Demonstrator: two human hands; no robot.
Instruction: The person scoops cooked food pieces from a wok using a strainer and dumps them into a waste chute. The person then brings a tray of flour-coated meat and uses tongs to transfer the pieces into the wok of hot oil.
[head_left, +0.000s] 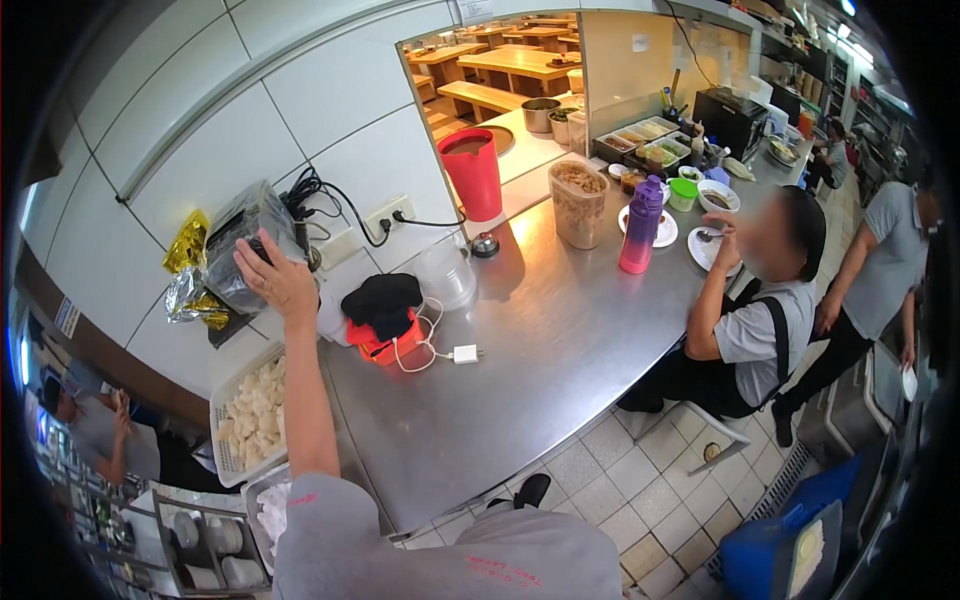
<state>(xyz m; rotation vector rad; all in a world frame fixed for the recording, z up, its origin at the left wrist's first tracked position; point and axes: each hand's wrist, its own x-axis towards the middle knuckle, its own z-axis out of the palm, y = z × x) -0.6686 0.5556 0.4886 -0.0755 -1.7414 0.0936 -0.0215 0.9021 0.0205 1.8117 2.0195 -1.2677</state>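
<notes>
My left hand (pixel 278 283) reaches up to a boxy device (pixel 243 215) wrapped in clear plastic, beside the white tiled wall. Its fingers are spread over the near side of the device and touch it; small dark parts show between them. Gold foil packaging (pixel 187 240) and silver foil packaging (pixel 187 298) lie against the device's left side. Black cables (pixel 315 190) run from behind it towards a wall socket (pixel 388 218). A black cloth item (pixel 382 303) rests on an orange-red object (pixel 372 345) to the right of my forearm. My right hand is out of sight.
On the steel table (pixel 480 400) are a white charger (pixel 466 354), clear plastic tub (pixel 445 275), red jug (pixel 472 180), food container (pixel 578 205) and purple-pink bottle (pixel 640 225). A seated person (pixel 760 310) is at the right. A white basket (pixel 222 440) holds pale pieces below my arm.
</notes>
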